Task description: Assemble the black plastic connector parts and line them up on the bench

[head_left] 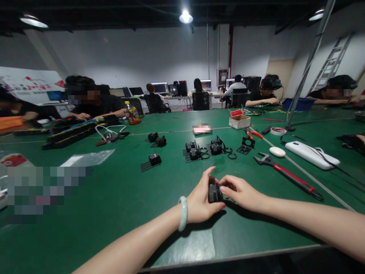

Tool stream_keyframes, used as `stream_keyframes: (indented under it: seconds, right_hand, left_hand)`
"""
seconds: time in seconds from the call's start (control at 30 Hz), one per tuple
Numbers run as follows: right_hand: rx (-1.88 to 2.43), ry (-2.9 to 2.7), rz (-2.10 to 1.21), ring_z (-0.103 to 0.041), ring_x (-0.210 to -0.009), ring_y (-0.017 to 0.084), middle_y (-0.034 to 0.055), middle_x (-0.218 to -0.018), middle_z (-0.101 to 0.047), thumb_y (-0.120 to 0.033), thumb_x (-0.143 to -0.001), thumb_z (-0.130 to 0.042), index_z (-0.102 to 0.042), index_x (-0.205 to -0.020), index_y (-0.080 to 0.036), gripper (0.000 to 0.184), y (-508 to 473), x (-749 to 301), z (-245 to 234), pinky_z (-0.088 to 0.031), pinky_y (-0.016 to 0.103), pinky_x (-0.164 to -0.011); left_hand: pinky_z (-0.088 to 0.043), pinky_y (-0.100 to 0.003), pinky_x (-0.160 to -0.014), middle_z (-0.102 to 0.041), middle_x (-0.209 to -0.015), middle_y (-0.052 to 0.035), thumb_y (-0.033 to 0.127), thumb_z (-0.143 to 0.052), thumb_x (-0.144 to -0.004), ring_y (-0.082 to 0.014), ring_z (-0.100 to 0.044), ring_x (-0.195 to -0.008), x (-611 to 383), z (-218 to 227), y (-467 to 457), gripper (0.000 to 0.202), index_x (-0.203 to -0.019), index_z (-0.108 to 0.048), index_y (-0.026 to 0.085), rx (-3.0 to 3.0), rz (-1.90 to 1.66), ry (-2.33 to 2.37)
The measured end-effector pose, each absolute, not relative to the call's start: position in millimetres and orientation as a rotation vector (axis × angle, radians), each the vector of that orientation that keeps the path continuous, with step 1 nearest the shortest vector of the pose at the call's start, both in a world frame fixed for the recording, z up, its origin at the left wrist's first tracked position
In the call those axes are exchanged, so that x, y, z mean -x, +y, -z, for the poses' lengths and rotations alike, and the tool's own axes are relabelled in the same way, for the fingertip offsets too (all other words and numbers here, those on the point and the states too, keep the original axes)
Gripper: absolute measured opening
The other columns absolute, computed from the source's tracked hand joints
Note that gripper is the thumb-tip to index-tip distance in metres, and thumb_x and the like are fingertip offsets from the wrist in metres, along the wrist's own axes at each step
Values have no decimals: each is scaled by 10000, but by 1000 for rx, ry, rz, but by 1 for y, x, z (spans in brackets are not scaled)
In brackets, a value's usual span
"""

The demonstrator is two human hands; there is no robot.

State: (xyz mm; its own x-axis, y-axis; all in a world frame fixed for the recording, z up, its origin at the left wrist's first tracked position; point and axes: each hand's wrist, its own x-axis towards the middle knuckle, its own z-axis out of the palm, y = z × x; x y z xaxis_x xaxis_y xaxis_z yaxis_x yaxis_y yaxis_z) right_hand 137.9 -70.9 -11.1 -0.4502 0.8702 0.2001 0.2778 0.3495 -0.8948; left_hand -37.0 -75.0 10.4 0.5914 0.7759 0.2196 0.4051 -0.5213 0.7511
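My left hand (202,198), with a pale jade bangle on the wrist, is closed around a small black part (213,192) held just above the green table (114,198). My right hand (238,191) pinches the same black part from the right side. Beyond my hands lie several more small black parts (194,150) with flat comb-like plates and loose black rings (232,155).
An adjustable wrench with red handle (288,175), a white mouse (277,152), a white power strip (312,154), red pliers (252,133), a tape roll (278,131) and a small cardboard box (239,121) lie to the right. A clear plastic bag (88,157) lies left. Other people sit around the table.
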Motion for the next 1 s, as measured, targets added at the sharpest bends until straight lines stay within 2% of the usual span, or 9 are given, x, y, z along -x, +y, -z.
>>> stream_keyframes:
  seconds: [0.17, 0.27, 0.37, 0.47, 0.67, 1.0]
  right_hand:
    - [994, -1759, -1221, -475, -542, 98, -2, -651, -510, -394, -812, -379, -453, -891, -158, 260, -67, -148, 16, -395, 229, -519]
    - [944, -1798, -1004, -495, -669, 123, 31, -795, -513, -254, -755, -465, -443, -902, -169, 172, -67, -155, 15, -416, 247, -584]
    - [844, -1967, -706, -468, -849, 165, 54, -918, -477, -75, -618, -492, -439, -891, -172, 295, -66, -158, 11, -407, 295, -733]
    - [771, -2103, -532, -405, -967, 196, 72, -981, -426, -14, -531, -477, -418, -908, -171, 412, -64, -159, 10, -346, 348, -858]
    - [725, -2198, -484, -392, -961, 192, 78, -995, -378, -46, -563, -534, -379, -919, -185, 412, -62, -156, 14, -363, 349, -845]
    - [661, -2208, -484, -466, -861, 181, 65, -920, -473, -134, -652, -573, -414, -884, -192, 287, -62, -151, 13, -407, 337, -762]
  left_hand:
    - [-361, -379, -845, -410, -1052, -75, 192, -639, -595, -191, -457, -935, 36, -9, -74, 878, -1269, -76, 196, -2123, -715, 940]
    - [-371, -376, -825, -405, -1036, -73, 205, -652, -581, -186, -456, -914, 32, -6, -72, 888, -1259, -79, 197, -2105, -748, 951]
    - [-377, -367, -806, -403, -995, -62, 198, -654, -573, -182, -448, -901, 23, 0, -66, 895, -1248, -65, 187, -2099, -816, 930]
    - [-388, -359, -776, -399, -959, -49, 175, -659, -553, -173, -447, -857, 16, 4, -60, 899, -1239, -77, 182, -2100, -834, 901]
    - [-385, -360, -782, -391, -975, -57, 166, -637, -572, -176, -446, -864, 17, 4, -60, 855, -1227, -88, 184, -2106, -819, 897]
    - [-366, -383, -826, -395, -1002, -77, 244, -614, -620, -191, -449, -905, 26, -2, -64, 807, -1215, -74, 172, -2201, -772, 918]
